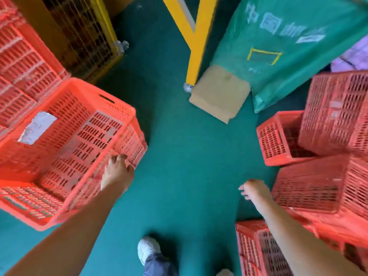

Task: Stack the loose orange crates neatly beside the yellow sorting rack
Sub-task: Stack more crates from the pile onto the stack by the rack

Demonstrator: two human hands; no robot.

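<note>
Shoe: a white shoe (148,249) stood on the green floor (179,156) at the bottom edge, between the two forearms.
Right hand: the right hand (253,190) reached toward the crates on the right with fingers spread and fairly straight, holding nothing. Blur hid whether the fingertips touched the nearest wall.
Loose crates: several orange crates (310,188) lay jumbled along the right side, some tipped over and leaning on each other.
Left hand: the left hand (117,172) had its fingers curled over the near right rim of the tilted crate (65,140) and gripped it.
Tilted crate: it sat at the left, open mouth turned up toward the camera, a torn white label on one inner wall. It lay against the crate stack (22,62) behind it.
Handling: the crate was empty, slotted plastic, so probably light and stiff but bulky for one hand. The thick rim looked the surest hold, or the handle slot (107,98) in the far wall. Held by one corner it would likely swing, and two hands on opposite rims would steady it.
Cardboard box: a cardboard box (219,94) lay on the floor beyond the hands.
Rack: the yellow sorting rack (194,42) rose just behind the box, with a green sack (288,46) beside it.
Cage: a yellow wire cage (83,34) stood far left, next to the stack.
</note>
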